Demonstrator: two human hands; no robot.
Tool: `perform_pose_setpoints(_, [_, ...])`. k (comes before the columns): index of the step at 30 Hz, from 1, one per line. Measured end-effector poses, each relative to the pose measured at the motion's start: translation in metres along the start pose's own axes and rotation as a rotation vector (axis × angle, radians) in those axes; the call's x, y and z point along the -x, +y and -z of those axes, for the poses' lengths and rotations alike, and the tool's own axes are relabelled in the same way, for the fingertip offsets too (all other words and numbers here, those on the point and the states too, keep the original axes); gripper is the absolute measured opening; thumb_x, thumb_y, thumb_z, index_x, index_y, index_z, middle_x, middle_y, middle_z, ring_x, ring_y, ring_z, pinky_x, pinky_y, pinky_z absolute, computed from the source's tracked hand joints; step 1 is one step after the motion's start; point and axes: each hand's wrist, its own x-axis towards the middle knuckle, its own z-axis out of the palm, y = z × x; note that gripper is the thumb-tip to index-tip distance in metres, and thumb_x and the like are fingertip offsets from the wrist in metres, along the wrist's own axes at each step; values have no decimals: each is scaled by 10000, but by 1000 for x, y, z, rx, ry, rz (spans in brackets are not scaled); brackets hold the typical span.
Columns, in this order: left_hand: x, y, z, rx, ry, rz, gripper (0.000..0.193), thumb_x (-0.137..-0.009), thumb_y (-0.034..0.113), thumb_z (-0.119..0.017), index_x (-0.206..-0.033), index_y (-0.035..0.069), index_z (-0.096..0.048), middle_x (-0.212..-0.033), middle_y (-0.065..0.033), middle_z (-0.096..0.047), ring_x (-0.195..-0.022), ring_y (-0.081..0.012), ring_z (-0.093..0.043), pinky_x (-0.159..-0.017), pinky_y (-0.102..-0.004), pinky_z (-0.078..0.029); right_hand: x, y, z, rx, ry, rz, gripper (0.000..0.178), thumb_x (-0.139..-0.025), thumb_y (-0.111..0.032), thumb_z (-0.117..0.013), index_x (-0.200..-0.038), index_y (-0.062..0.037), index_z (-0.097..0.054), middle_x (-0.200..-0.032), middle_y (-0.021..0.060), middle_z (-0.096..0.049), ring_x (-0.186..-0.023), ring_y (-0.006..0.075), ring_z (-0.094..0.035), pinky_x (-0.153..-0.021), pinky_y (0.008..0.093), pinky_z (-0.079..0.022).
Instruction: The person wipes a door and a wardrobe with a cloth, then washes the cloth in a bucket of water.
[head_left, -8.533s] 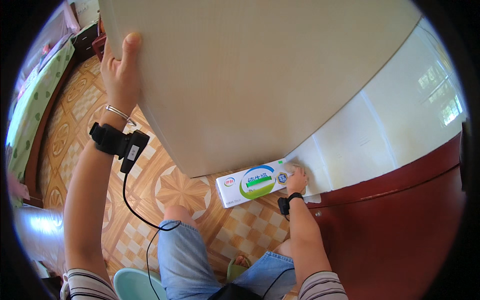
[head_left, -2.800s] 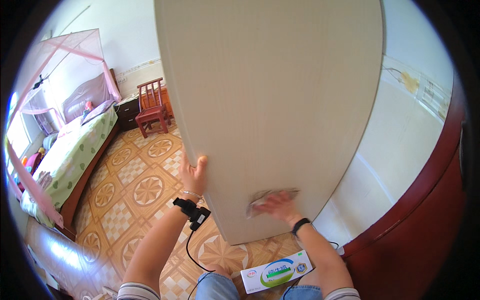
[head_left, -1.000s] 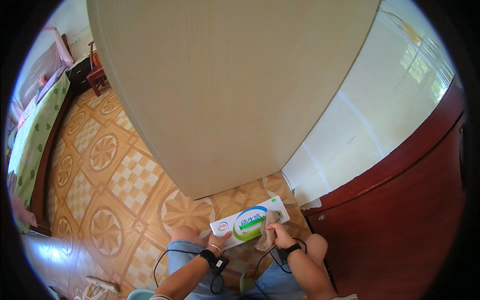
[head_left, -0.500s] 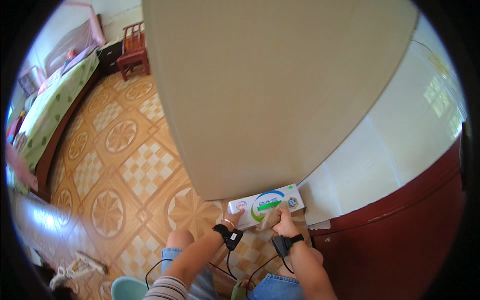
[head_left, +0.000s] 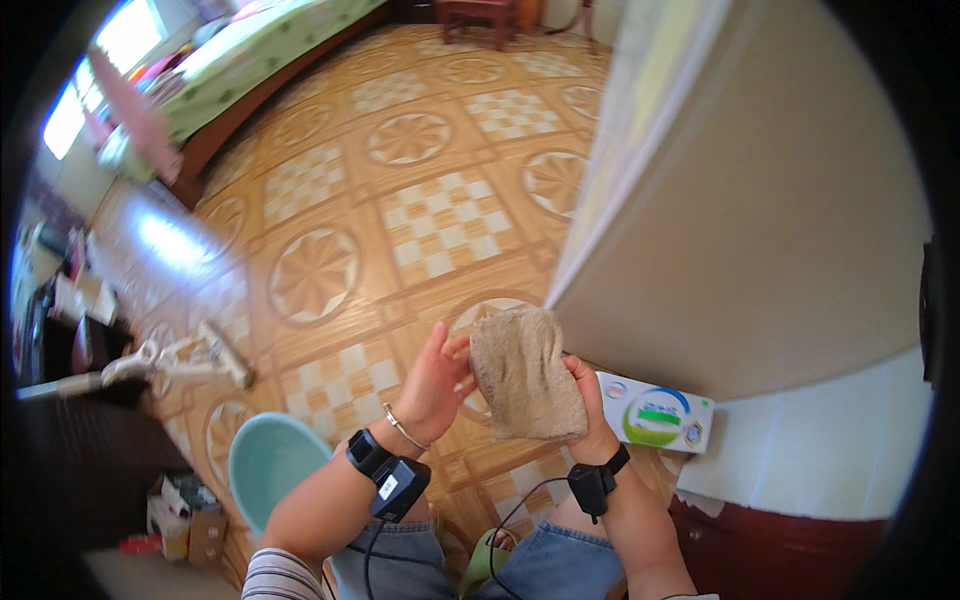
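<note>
A folded tan cloth hangs spread out in front of me, above the floor. My right hand grips it by its right edge, with the thumb at the front. My left hand is beside the cloth's left edge, thumb up and fingers apart; whether its fingertips touch the cloth I cannot tell. Behind my right hand, a white carton with blue and green print lies on the floor against the foot of a large beige panel.
At my left stands a light green basin. Beyond it lies a white long-handled thing, near a small open box of odds and ends. A bed and a red wooden chair are farther off on the patterned floor.
My view has swung left. My left hand has come off the carton and opened. My right hand has lifted the cloth away from the carton, and the cloth now hangs flatter.
</note>
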Motion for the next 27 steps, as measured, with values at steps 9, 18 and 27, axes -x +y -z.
perform_pose_setpoints(9, [180, 41, 41, 290, 485, -426, 554, -995, 392, -391, -1388, 3, -372, -1435, -146, -371, -1357, -253, -300, -1123, -383, -242, -102, 135, -49, -111, -208, -534, 416, -877, -219, -436, -1154, 62, -570, -1077, 207, -655, -948, 331, -654, -905, 462, -508])
perform_pose_setpoints(18, [285, 27, 82, 193, 724, -532, 468, -995, 358, -410, -1327, 32, -454, -1374, -112, -453, -1298, -221, -382, -1101, -379, -284, -105, 244, -46, 103, -212, -740, 457, -894, -230, -379, -1219, 50, -537, -1188, 203, -606, -1073, 323, -600, -989, 456, -449])
perform_pose_setpoints(27, [279, -36, 267, 72, 763, -213, 377, -971, 343, -469, -1244, 97, -551, -1248, -57, -551, -1175, -178, -473, -1000, -347, -355, -118, 302, -47, 343, -75, -884, 404, -926, -294, -387, -1135, -5, -578, -1132, 167, -632, -1016, 315, -613, -957, 457, -460])
